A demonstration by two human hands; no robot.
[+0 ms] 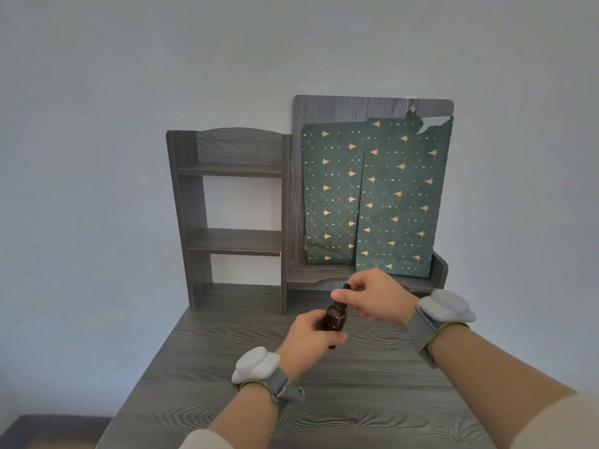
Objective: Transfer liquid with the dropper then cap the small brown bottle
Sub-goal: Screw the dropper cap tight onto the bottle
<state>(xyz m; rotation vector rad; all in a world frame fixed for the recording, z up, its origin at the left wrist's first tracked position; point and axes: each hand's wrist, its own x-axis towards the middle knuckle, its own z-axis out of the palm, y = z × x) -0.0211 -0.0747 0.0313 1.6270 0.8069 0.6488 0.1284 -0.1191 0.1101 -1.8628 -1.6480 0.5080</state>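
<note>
A small brown glass bottle [335,319] is held just above the grey wooden desk [324,400], near its middle. My left hand [308,335] grips the bottle's body from the left and below, hiding its lower part. My right hand [372,296] pinches the black dropper cap [343,294] at the bottle's neck, with the rubber bulb sticking out above my fingers. The dropper's tube is not visible; it is inside the bottle or hidden by my fingers.
A dark grey shelf unit [233,222] stands at the back of the desk. Two green paper bags [376,196] with gold trees lean upright on its right ledge. Both my wrists wear grey straps with white pads. The desk's left edge drops off to the floor.
</note>
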